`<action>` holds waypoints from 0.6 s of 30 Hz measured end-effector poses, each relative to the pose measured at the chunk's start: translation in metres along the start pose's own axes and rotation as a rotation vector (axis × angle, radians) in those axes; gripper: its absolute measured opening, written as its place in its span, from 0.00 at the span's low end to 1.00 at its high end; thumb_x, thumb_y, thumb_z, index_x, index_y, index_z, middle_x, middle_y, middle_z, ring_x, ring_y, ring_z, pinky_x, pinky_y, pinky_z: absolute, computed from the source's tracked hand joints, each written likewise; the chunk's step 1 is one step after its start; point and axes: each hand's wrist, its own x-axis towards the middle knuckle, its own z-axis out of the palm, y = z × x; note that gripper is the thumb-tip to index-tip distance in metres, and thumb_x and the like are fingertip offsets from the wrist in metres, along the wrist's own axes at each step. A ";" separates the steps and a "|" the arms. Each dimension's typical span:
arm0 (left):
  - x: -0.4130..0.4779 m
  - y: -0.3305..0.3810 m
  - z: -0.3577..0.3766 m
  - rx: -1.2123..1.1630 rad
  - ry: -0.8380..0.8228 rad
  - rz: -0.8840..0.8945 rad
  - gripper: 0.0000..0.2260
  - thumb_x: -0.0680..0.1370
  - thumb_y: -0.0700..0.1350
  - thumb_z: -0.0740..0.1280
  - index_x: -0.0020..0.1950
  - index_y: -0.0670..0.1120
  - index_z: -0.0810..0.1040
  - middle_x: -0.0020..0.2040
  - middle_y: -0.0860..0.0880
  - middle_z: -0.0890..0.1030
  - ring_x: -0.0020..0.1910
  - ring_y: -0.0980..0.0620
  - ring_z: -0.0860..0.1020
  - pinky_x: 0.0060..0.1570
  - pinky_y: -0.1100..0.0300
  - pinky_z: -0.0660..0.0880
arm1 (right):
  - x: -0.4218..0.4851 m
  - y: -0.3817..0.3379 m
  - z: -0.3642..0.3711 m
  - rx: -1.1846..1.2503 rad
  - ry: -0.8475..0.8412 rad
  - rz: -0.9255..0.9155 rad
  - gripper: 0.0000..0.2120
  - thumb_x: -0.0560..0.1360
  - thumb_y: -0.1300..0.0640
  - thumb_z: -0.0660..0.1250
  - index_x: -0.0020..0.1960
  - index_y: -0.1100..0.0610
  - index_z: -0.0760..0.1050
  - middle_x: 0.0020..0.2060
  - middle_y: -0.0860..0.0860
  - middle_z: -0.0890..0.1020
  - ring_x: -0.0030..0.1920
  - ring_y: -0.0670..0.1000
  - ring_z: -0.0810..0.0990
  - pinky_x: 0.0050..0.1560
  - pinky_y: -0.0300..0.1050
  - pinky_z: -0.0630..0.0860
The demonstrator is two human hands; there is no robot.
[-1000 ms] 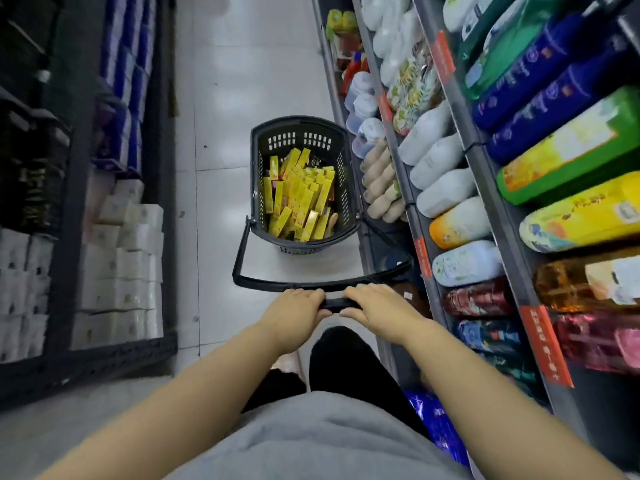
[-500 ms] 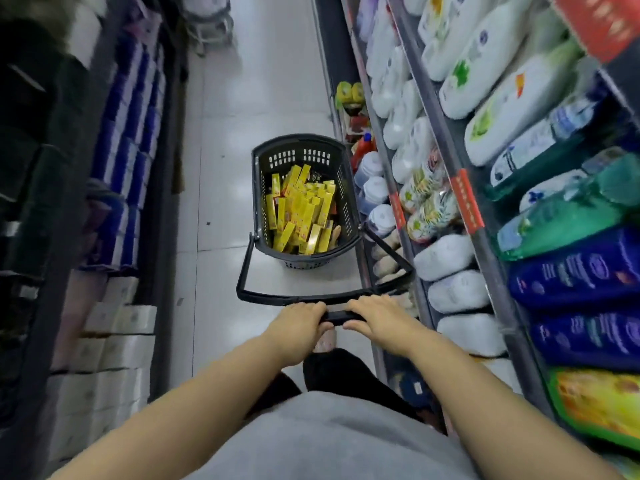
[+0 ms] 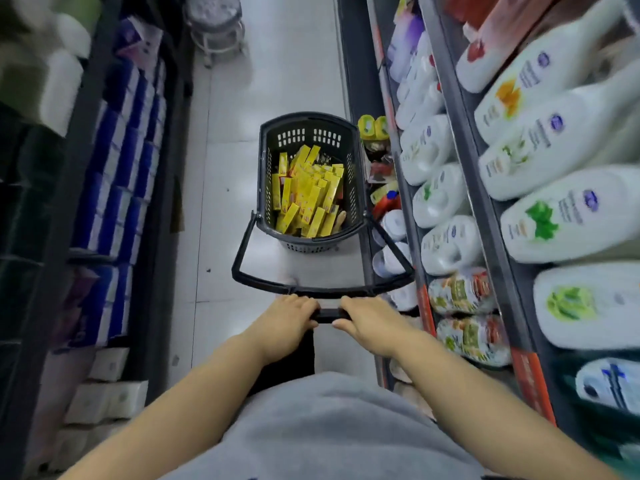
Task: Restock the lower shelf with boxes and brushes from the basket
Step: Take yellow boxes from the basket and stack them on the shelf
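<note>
The basket (image 3: 264,188) stands on the aisle floor (image 3: 277,81), close beside the right-hand shelves (image 3: 498,216), heaped with yellow boxes (image 3: 304,192); a pale wooden piece at its near right corner is too blurred to name. Its long handle (image 3: 329,315) reaches back to the person. The left hand (image 3: 289,320) and right hand (image 3: 369,323) both curl round the handle's grip, side by side. White bottles (image 3: 446,244) lie on the right shelves, blue packs (image 3: 117,174) on the left, a stool (image 3: 216,22) farther up the aisle
</note>
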 end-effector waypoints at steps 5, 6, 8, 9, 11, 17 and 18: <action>0.077 -0.066 -0.083 -0.019 -0.036 0.036 0.14 0.82 0.48 0.56 0.65 0.45 0.69 0.61 0.46 0.74 0.58 0.47 0.70 0.55 0.61 0.59 | 0.094 0.006 -0.078 0.064 0.008 0.040 0.11 0.79 0.45 0.57 0.45 0.52 0.61 0.48 0.54 0.78 0.50 0.58 0.74 0.41 0.47 0.58; 0.094 -0.078 -0.100 -0.007 -0.048 0.050 0.14 0.82 0.48 0.55 0.65 0.44 0.69 0.61 0.46 0.74 0.58 0.47 0.70 0.54 0.62 0.58 | 0.112 0.009 -0.094 0.065 0.018 0.043 0.11 0.79 0.46 0.57 0.45 0.51 0.61 0.49 0.55 0.78 0.50 0.58 0.74 0.41 0.47 0.58; 0.124 -0.099 -0.130 -0.003 -0.070 0.063 0.13 0.82 0.48 0.55 0.63 0.43 0.69 0.60 0.45 0.75 0.56 0.46 0.70 0.51 0.62 0.58 | 0.143 0.015 -0.124 0.066 0.022 0.046 0.10 0.79 0.46 0.57 0.46 0.51 0.62 0.49 0.55 0.78 0.51 0.59 0.75 0.41 0.48 0.59; 0.138 -0.108 -0.144 -0.005 -0.077 0.062 0.13 0.82 0.48 0.55 0.63 0.43 0.70 0.59 0.45 0.75 0.56 0.46 0.70 0.51 0.62 0.58 | 0.159 0.019 -0.138 0.070 0.026 0.049 0.10 0.79 0.46 0.57 0.47 0.52 0.64 0.49 0.55 0.78 0.52 0.59 0.75 0.42 0.48 0.59; 0.165 -0.126 -0.169 -0.011 -0.082 0.056 0.13 0.82 0.48 0.55 0.62 0.43 0.70 0.59 0.45 0.75 0.56 0.46 0.70 0.52 0.61 0.59 | 0.189 0.029 -0.164 0.072 0.025 0.059 0.11 0.79 0.46 0.57 0.50 0.54 0.67 0.50 0.56 0.78 0.52 0.59 0.75 0.43 0.49 0.60; 0.258 -0.180 -0.239 -0.022 -0.074 0.077 0.12 0.82 0.49 0.55 0.60 0.44 0.71 0.57 0.45 0.76 0.53 0.46 0.71 0.48 0.61 0.59 | 0.282 0.070 -0.233 0.038 0.067 0.056 0.16 0.79 0.44 0.56 0.58 0.54 0.70 0.52 0.53 0.79 0.54 0.57 0.75 0.50 0.50 0.64; 0.275 -0.187 -0.249 -0.028 -0.078 0.069 0.12 0.82 0.48 0.55 0.60 0.44 0.71 0.56 0.45 0.76 0.53 0.46 0.71 0.48 0.60 0.59 | 0.297 0.079 -0.243 0.030 0.075 0.052 0.16 0.79 0.44 0.56 0.58 0.54 0.70 0.53 0.52 0.79 0.55 0.57 0.75 0.51 0.50 0.65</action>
